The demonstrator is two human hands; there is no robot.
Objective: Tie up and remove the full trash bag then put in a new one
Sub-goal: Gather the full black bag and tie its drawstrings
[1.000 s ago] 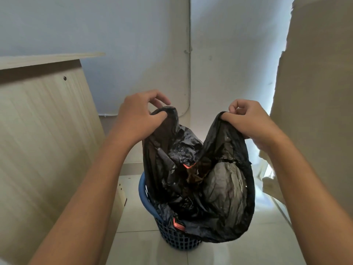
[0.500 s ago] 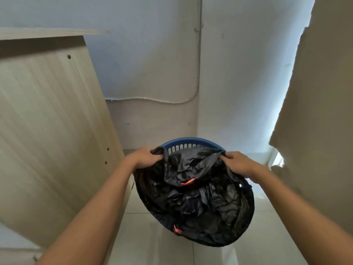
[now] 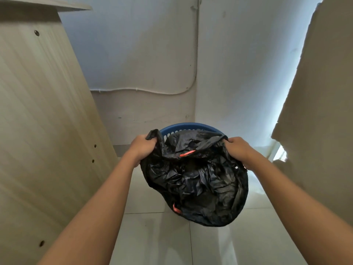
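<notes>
Pale floor tiles point(image 3: 152, 236) are lying under a blue basket point(image 3: 188, 126) standing in the wall corner, with a wooden panel point(image 3: 44, 111) rising left of the basket. Over the basket, the left hand point(image 3: 142, 147) is gripping the black trash bag point(image 3: 198, 178), fingers curled round its left rim. The bag is sitting in the basket, draped over its near rim. On the right, the right hand point(image 3: 237, 147) is clutching the opposite rim, fingers curled into the plastic.

A plain room corner indoors: tiled floor point(image 3: 152, 236), painted walls point(image 3: 133, 54), a wood-laminate furniture panel point(image 3: 38, 131).
</notes>
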